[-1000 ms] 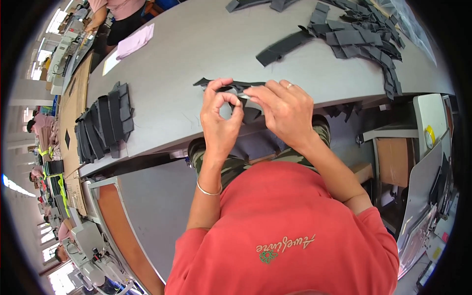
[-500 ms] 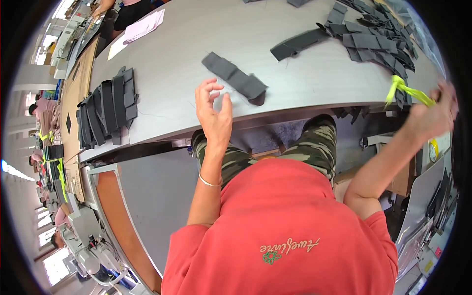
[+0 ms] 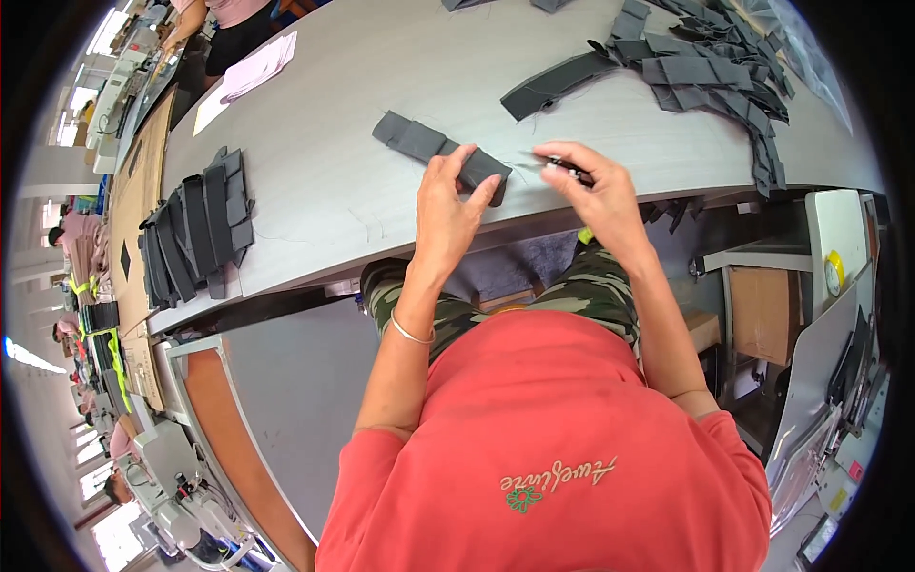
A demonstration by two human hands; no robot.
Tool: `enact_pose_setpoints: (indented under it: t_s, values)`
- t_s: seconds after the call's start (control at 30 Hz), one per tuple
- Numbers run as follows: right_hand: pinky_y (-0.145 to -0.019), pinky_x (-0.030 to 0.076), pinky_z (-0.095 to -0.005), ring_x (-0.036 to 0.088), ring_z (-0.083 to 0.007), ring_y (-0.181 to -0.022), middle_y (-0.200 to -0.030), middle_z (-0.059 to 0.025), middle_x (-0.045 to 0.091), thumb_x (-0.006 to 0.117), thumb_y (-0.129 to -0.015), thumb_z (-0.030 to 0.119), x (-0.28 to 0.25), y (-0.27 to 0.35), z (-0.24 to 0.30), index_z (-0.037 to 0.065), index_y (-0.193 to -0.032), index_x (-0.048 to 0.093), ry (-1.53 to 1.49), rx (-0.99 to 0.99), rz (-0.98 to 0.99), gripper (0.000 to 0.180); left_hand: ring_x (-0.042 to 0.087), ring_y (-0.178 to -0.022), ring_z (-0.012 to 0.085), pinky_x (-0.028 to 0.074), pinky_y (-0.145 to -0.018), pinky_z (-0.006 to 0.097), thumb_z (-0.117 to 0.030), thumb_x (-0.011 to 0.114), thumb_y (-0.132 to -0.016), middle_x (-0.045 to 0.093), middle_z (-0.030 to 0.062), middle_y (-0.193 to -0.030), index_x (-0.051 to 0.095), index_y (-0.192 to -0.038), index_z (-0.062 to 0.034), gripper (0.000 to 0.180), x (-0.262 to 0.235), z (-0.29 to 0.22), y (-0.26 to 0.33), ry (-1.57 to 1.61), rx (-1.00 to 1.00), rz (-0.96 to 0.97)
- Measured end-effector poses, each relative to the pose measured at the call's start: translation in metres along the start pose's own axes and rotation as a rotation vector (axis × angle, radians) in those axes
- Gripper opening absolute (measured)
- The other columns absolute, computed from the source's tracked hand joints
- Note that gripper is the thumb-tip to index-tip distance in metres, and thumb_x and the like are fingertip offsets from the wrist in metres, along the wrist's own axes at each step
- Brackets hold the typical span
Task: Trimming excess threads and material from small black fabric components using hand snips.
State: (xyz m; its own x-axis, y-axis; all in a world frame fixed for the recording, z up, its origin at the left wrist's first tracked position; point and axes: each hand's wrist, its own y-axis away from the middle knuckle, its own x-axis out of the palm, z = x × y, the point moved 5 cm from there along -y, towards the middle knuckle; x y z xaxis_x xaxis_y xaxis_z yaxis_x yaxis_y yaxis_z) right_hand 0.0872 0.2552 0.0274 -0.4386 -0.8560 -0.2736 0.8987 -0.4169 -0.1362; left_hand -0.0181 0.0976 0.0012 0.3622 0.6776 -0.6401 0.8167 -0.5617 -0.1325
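Observation:
A dark grey fabric strip (image 3: 411,136) with folded sections lies slantwise near the table's front edge. My left hand (image 3: 448,210) is closed on its near right end, thumb and fingers on either side of it. Just right of that end, my right hand (image 3: 599,197) grips small thread snips (image 3: 570,171) with a black handle, whose slim blades point left toward the strip. Fluorescent yellow ribbon (image 3: 585,234) shows below the right hand; whether it is tied to the snips cannot be made out.
A heap of similar grey strips (image 3: 701,72) covers the table's far right, beside clear plastic sheeting (image 3: 796,48). At the left stands a row of stacked strips (image 3: 198,224). Pale pink sheets (image 3: 259,69) lie at the far left, near another person (image 3: 238,29).
My right hand has come in from the far right with the snips and yellow ribbon. My left hand has moved onto the strip and closed on its near end.

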Motion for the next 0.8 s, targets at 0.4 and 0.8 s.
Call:
enact_pose_setpoints:
  t_s: [0.4, 0.8]
  values:
    - [-0.071, 0.046, -0.0378, 0.062, -0.0258, -0.079, -0.082, -0.0053, 0.067, 0.064, -0.082, 0.017, 0.017, -0.015, -0.011, 0.011, -0.090, 0.069, 0.552, -0.334, 0.151, 0.011, 0.053, -0.068, 0.0177, 0.046, -0.064, 0.030, -0.001, 0.068, -0.079, 0.054, 0.0081, -0.079, 0.064, -0.101, -0.0050, 0.023, 0.003, 0.007, 0.002, 0.221, 0.006, -0.022]
    - [-0.069, 0.045, -0.0358, 0.062, -0.0231, -0.074, -0.078, -0.0020, 0.067, 0.065, -0.081, 0.018, 0.021, -0.013, -0.017, 0.014, -0.085, 0.069, 0.618, -0.385, 0.113, 0.007, 0.050, -0.068, 0.0148, 0.044, -0.063, 0.027, -0.006, 0.071, -0.078, 0.049, 0.0045, -0.080, 0.067, -0.086, -0.0021, 0.010, 0.008, 0.008, 0.004, 0.119, 0.140, -0.170]
